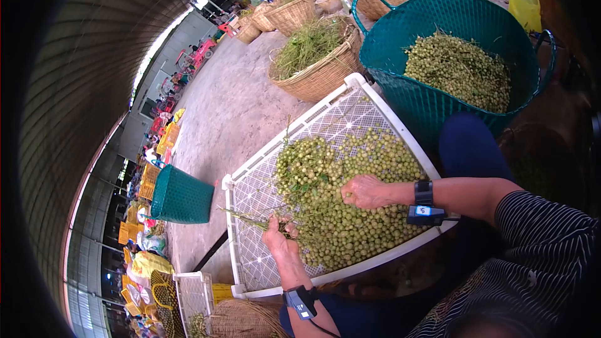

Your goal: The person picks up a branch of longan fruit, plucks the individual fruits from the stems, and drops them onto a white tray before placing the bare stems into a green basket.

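Observation:
A white slatted tray (392, 114) lies in front of me, with many small round green fruits (369, 235) spread over its mesh. Near the tray's left side, my left hand (282, 235) is closed round thin green stems (245, 216) that stick out to the left. My right hand (365, 192) rests among the fruits at the middle of the tray, its fingers curled down; what they hold, if anything, is hidden. Between the hands and the far side is a denser heap of fruits with some leaves (307, 172).
A large teal basket (400, 97) holding fruits on stems stands at the upper right. Beyond the tray is a wicker basket (322, 81) of green stems. Another teal basket (183, 195) stands on the floor at left. Wicker baskets and distant people line the background.

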Demonstrator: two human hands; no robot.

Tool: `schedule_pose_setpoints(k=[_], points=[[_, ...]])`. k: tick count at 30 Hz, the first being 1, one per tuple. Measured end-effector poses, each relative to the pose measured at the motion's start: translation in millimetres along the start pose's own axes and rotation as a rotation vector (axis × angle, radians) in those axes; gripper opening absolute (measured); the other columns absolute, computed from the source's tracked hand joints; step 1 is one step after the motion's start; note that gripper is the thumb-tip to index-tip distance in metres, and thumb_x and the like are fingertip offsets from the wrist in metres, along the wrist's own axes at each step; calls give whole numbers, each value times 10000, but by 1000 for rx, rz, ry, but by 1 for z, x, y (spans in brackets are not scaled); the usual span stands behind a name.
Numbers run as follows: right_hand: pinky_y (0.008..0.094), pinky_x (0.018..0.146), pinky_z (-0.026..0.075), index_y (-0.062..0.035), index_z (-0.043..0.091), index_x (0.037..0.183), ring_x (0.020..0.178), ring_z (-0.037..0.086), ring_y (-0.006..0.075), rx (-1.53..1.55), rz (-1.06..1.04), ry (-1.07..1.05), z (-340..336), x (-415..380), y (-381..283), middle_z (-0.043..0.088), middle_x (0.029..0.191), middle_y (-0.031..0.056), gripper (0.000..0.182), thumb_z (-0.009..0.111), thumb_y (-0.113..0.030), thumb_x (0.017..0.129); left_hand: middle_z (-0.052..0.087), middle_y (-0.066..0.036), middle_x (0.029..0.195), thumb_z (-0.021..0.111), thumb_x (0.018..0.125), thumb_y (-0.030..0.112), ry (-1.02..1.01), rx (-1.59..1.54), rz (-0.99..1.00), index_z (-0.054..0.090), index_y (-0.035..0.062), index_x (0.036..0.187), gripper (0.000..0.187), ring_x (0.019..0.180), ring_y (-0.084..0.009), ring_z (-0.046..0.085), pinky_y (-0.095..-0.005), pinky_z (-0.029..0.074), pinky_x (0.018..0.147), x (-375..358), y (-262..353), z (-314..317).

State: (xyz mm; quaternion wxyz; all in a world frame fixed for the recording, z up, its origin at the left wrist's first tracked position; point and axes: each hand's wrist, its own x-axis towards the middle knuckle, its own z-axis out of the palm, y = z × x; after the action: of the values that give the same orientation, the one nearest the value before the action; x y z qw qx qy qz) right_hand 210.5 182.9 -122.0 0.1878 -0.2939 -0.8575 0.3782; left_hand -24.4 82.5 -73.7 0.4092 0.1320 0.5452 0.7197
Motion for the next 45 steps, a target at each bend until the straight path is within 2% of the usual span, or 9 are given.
schedule_pose_setpoints(k=[2,8,14,19,25,32,39,41,45], points=[[439,715,462,-53,632,936,815,580,361,-57,75,-32,-1,0,-3,612,879,194,294,601,-200,684,532,-95,701,520,884,205,25,22,-20,471,88,902,128,451,-145,435,-257,293,379,-6,0,6],[450,761,454,-44,630,963,842,577,372,-139,-464,337,2,-1,-21,612,869,182,346,634,-258,690,548,-120,697,588,850,215,0,96,8,467,64,898,199,430,-156,438,-271,297,367,-35,2,30],[359,606,496,-7,617,845,625,603,284,250,-169,-35,5,-3,-27,606,657,123,231,592,-215,747,546,-123,683,612,834,224,-45,84,34,465,68,921,231,416,-158,437,-263,294,349,-33,-7,33],[276,455,407,22,598,684,503,512,101,754,65,-296,-6,-15,-44,535,552,34,207,577,-140,811,527,-96,646,632,819,240,-72,2,11,472,65,885,247,404,-158,442,-267,292,342,-32,-5,32],[270,471,417,12,596,622,490,510,135,650,-235,-37,4,-3,-19,569,567,74,249,611,-194,762,520,-89,646,623,827,235,23,86,55,470,59,870,237,424,-161,440,-274,286,363,-26,0,23],[250,438,397,0,629,743,473,478,129,1043,361,-84,-5,5,-11,574,611,51,158,591,-145,796,540,-112,704,585,851,257,-3,-6,58,474,60,846,226,435,-139,416,-267,278,374,-28,10,22],[240,464,445,5,594,942,503,518,143,1203,318,-106,12,1,-6,607,763,95,205,572,-172,840,560,-124,728,586,849,224,-254,-70,-40,476,60,841,198,435,-141,422,-260,290,368,-39,-3,31],[240,502,471,-2,580,987,533,537,150,1356,232,-445,17,-8,-20,610,773,92,215,535,-174,867,558,-117,698,597,842,226,-215,67,-17,474,56,840,209,416,-145,425,-251,290,355,-46,-8,43],[228,412,380,-16,622,878,480,496,115,1160,124,-288,25,-3,-25,600,698,55,166,554,-162,839,569,-120,684,619,826,224,-164,142,-2,470,48,839,232,406,-146,442,-246,294,330,-49,-6,44]])
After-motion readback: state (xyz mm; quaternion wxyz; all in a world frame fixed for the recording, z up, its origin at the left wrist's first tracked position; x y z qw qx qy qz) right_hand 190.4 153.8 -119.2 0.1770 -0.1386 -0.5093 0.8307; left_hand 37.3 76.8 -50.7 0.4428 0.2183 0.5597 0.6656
